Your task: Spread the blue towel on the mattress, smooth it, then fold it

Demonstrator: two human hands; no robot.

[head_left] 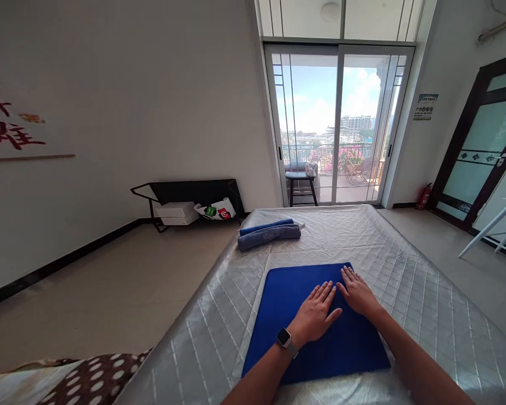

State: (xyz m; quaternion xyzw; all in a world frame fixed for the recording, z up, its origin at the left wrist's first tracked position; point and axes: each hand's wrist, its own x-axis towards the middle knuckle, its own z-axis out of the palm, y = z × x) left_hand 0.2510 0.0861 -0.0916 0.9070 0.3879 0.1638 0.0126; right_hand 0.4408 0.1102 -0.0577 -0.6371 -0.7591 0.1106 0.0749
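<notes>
The folded blue towel [303,320] is spread on the quilted mattress [405,270]. The left hand [316,315] and right hand [358,292] are pressed flat upon the towel, fingers spread, nothing gripped. The towel is judged soft and light, best taken by an edge.

A folded cloth [312,320] is being borne on the near part of the mattress [405,281], under the left hand [316,315] and right hand [358,292], side by side. Rolled towels [269,234] are lying beyond it, to the left, near the far edge. A stool [300,183] is standing behind the mattress.
</notes>
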